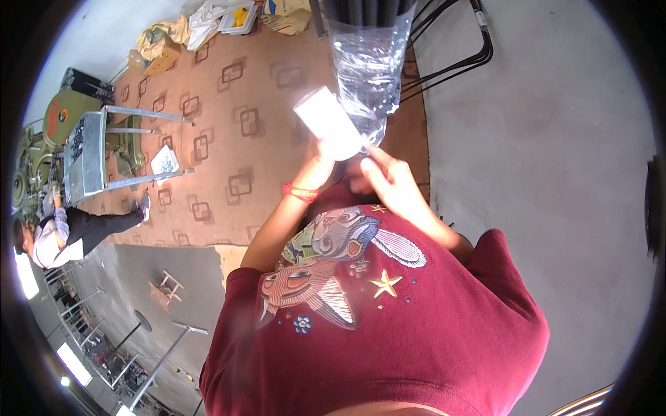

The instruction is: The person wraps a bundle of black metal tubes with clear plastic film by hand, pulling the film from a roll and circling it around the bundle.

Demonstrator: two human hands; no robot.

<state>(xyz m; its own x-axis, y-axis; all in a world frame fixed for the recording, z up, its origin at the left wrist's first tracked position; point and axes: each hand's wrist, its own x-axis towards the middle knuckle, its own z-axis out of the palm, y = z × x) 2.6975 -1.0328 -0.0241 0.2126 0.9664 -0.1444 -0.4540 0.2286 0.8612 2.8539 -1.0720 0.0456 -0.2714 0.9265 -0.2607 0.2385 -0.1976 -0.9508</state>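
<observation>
A white roll or cylinder, washed out by glare, is in my left hand, whose wrist bears a red band. My right hand is at the roll's lower right end, with its index finger extended to the edge and the thumb apart; whether it pinches anything thin there cannot be told. Just beyond my hands is a bundle of dark rods or tubes, its near end wrapped in clear plastic film. The film tapers to a crumpled tip close to my right fingers.
Black bent tubes lie at the upper right by the grey wall. A metal-legged table, green machinery and a co-worker are at the left. Boxes and bags stand along the far wall; a small wooden stool is at lower left.
</observation>
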